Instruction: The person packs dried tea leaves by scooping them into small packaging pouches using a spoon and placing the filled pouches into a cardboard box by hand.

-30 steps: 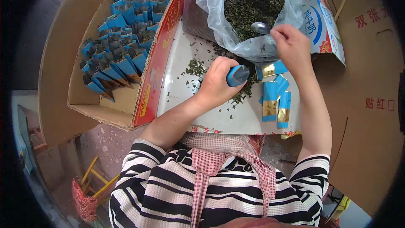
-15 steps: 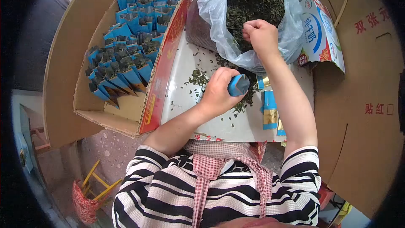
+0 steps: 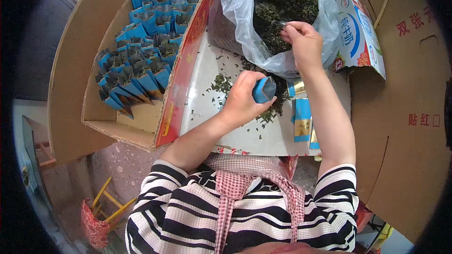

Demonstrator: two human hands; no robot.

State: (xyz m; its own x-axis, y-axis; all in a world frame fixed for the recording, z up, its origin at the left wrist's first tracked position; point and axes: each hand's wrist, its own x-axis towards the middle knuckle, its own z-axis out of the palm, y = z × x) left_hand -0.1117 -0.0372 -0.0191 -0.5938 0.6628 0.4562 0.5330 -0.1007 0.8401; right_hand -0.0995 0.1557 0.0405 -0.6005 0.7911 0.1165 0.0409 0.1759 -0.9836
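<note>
My left hand [image 3: 245, 95] is wrapped round a small blue packet [image 3: 264, 90], whose open mouth shows a silvery inside. Above the dried tea leaves [image 3: 287, 0] in the clear plastic bag [image 3: 240, 4], my right hand [image 3: 306, 42] pinches a small shiny utensil [image 3: 281, 23]; its exact kind is hard to make out. Loose leaves [image 3: 221, 84] lie scattered on the white tabletop [image 3: 202, 113] around my left hand. Flat blue and gold packets [image 3: 302, 120] lie below my right forearm.
On the left a long cardboard box [image 3: 174, 108] holds rows of upright, open blue packets [image 3: 136, 77] with leaves in them. A milk carton box [image 3: 359, 35] stands right of the bag. Large cardboard [image 3: 405, 89] borders the right, and a yellow-legged stool [image 3: 101, 216] is at lower left.
My right hand has moved slightly right over the bag, and the shiny utensil now shows in its fingers. My left hand with the packet has shifted only a little.
</note>
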